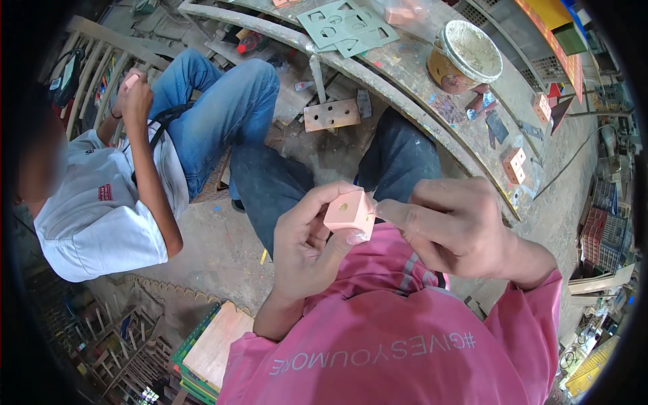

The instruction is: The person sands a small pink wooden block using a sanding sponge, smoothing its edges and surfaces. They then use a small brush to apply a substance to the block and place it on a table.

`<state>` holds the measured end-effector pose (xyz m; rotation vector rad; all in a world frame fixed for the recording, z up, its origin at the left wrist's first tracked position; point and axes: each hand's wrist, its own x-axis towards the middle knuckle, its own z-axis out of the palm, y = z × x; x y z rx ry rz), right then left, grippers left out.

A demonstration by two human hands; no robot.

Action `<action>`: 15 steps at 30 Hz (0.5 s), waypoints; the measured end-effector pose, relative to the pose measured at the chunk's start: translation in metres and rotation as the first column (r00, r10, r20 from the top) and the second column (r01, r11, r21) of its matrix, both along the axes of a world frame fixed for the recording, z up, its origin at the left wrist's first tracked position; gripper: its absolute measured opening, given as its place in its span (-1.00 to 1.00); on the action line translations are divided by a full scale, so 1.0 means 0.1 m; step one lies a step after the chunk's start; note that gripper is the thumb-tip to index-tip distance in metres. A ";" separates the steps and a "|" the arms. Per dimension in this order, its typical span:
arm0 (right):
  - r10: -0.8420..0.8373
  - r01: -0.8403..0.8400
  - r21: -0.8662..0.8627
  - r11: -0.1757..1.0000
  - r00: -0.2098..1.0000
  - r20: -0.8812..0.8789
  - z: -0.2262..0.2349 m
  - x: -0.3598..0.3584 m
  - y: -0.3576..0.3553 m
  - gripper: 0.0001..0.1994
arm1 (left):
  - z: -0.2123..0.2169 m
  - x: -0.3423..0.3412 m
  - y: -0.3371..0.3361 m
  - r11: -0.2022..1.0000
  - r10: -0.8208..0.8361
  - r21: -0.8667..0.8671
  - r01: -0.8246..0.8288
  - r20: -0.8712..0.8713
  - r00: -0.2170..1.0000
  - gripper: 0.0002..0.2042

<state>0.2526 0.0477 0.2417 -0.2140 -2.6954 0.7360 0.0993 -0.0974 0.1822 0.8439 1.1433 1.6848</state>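
Observation:
My left hand (310, 246) holds a small pink block (345, 210) between thumb and fingers, above my lap. Round holes show in the block's top and side faces. A pale smear, perhaps filler paste, is on the left thumb. At the block's right side my right hand (452, 226) reaches in, its index fingertip at or touching the face with a hole. Its other fingers are curled in; whether something small is pinched there is hidden. Two similar pink blocks with holes, a nearer one (514, 166) and a farther one (542, 107), stand on the worktable at the right.
The worktable (432, 111) curves across ahead of my knees, carrying a paste-smeared bucket (466, 57), flat dark scrapers (497, 126) and green cut-out sheets (345, 27). A co-worker (115, 196) sits at my left, holding a small pink piece. A wooden board with holes (331, 115) lies beneath the table.

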 end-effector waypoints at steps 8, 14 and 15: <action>0.036 -0.038 0.047 0.998 0.999 0.038 0.17 0.01 0.08 -0.58 | 0.10 -0.10 0.00 0.999 -0.016 0.034 0.021 -0.126 0.992 -0.60; 0.053 -0.050 -0.034 0.998 0.996 0.072 0.19 -0.02 0.03 -0.58 | 0.09 -0.07 0.01 0.997 -0.055 0.055 0.060 -0.079 0.995 -0.61; 0.054 -0.055 0.011 0.998 0.997 0.059 0.17 -0.03 0.03 -0.58 | 0.09 -0.06 0.01 0.997 -0.055 0.055 0.059 -0.081 0.995 -0.60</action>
